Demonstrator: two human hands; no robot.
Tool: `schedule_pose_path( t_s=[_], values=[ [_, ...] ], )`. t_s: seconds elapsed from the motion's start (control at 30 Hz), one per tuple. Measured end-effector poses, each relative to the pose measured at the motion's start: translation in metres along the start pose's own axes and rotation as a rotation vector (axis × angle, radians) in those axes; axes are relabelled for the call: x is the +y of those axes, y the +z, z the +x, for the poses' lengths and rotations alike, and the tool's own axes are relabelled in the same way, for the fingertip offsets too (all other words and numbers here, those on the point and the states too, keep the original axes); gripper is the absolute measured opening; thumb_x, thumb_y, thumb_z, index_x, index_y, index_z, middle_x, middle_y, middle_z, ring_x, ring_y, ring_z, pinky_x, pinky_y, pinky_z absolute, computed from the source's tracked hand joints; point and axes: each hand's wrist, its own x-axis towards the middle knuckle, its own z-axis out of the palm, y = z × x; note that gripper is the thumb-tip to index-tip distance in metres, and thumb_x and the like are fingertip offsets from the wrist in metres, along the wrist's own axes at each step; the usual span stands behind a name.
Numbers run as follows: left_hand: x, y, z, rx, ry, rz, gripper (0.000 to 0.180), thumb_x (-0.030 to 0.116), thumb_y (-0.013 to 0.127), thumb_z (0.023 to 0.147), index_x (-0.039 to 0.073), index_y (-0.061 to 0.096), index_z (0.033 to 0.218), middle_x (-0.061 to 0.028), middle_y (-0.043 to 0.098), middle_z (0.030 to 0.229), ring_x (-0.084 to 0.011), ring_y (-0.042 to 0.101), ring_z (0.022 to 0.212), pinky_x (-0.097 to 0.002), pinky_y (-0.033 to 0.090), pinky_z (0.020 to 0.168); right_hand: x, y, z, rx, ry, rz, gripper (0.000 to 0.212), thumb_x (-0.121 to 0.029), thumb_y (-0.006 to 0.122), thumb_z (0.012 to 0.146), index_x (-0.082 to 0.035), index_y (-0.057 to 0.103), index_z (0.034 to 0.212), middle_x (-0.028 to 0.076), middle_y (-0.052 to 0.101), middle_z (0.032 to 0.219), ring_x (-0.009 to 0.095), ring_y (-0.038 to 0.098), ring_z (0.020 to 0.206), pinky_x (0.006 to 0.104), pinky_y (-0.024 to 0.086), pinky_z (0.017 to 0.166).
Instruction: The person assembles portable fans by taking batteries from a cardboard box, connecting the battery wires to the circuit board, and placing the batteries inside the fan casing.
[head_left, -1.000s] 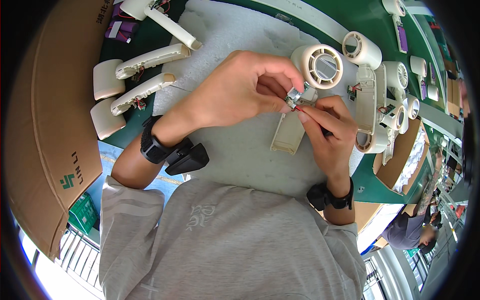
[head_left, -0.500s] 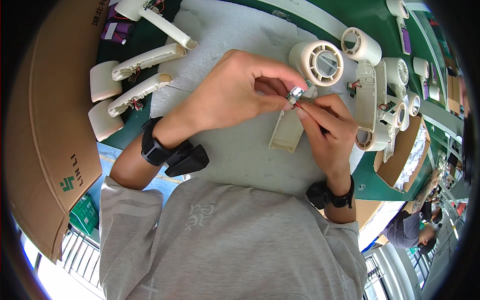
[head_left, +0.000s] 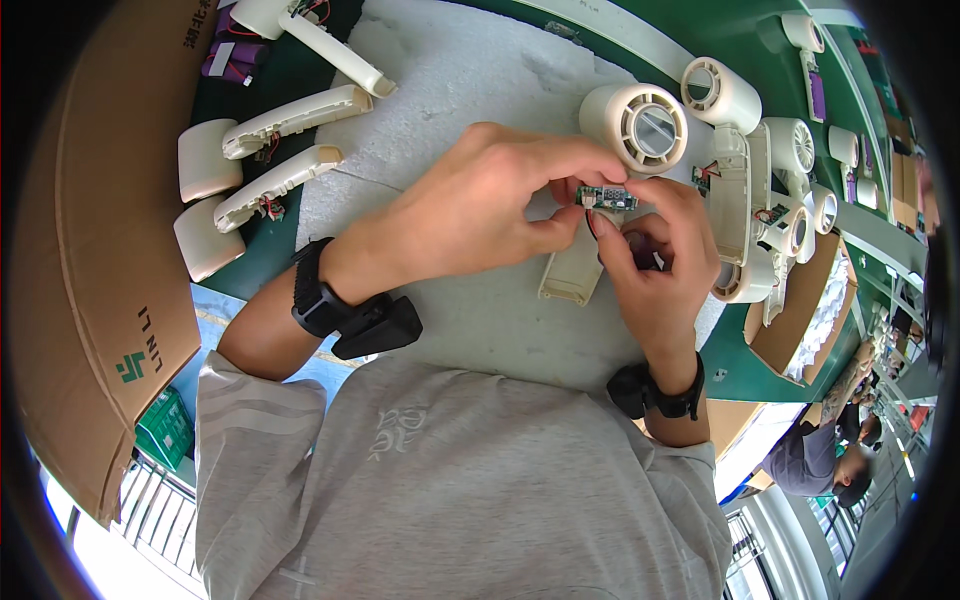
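Observation:
A small green circuit board (head_left: 608,198) is held nearly level between my two hands, its component side showing. My left hand (head_left: 475,205) is closed on it, with the thumb near its left end and the fingertips at its far edge. My right hand (head_left: 665,250) pinches its right end, the index finger at the top corner and the thumb below. Thin dark and red wires (head_left: 591,222) run from the board toward my right palm, where they are partly hidden. Under the hands lies a cream handheld fan housing, with its round head (head_left: 635,125) beyond them and open handle (head_left: 572,268) nearer me.
White foam sheet (head_left: 450,310) covers the green bench (head_left: 735,355). More fan housings (head_left: 285,120) lie at left, others (head_left: 733,180) at right. A tall cardboard box (head_left: 110,200) borders the left; a smaller carton (head_left: 800,310) stands at right. Another person (head_left: 810,460) is at far right.
The circuit board has turned from a steep tilt to nearly level, showing its face. My right index finger has moved up to its far right corner, and my left thumb has shifted slightly left.

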Motion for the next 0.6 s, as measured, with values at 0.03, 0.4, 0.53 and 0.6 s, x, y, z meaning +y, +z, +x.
schedule_pose_path(
  t_s=[0.03,0.4,0.53,0.6],
  values=[
    [-0.0009,0.0002,0.0002,0.016,0.025,0.002,0.037,-0.005,0.071,0.071,0.006,0.069,0.107,-0.009,0.07,0.094,-0.021,0.069,0.077,-0.0291,0.057,0.069,0.0001,-0.001,0.0019,-0.039,-0.061,-0.082,0.04,-0.002,0.082,0.07,-0.004,0.064,0.106,0.007,0.062,0.092,0.008,0.057,0.058,0.0211,0.045,0.046],
    [-0.0052,0.0019,-0.0029,0.058,0.073,0.081,0.027,-0.003,0.073,0.071,0.004,0.072,0.098,-0.0101,0.07,0.09,-0.0217,0.069,0.072,-0.028,0.056,0.064,0.0049,0.0034,-0.0023,0.015,0.073,0.054,0.04,-0.002,0.083,0.069,-0.005,0.066,0.105,0.006,0.064,0.094,0.007,0.057,0.059,0.0207,0.044,0.047],
    [-0.0059,0.0038,-0.0037,0.086,0.096,0.091,0.026,-0.003,0.073,0.071,0.004,0.073,0.096,-0.0103,0.07,0.09,-0.0215,0.068,0.071,-0.0279,0.056,0.062,0.0025,0.0007,0.0021,0.01,0.004,-0.045,0.04,-0.001,0.083,0.067,-0.006,0.069,0.104,0.005,0.065,0.092,0.006,0.056,0.057,0.0207,0.044,0.046],
    [-0.0067,0.0043,-0.0032,0.092,0.103,0.084,0.026,-0.003,0.073,0.071,0.004,0.073,0.096,-0.01,0.069,0.088,-0.0212,0.068,0.07,-0.0274,0.056,0.061,0.0022,0.0,0.0036,0.002,-0.038,-0.102,0.039,-0.001,0.084,0.067,-0.006,0.07,0.103,0.005,0.065,0.091,0.006,0.056,0.056,0.0207,0.044,0.046]
  ],
)
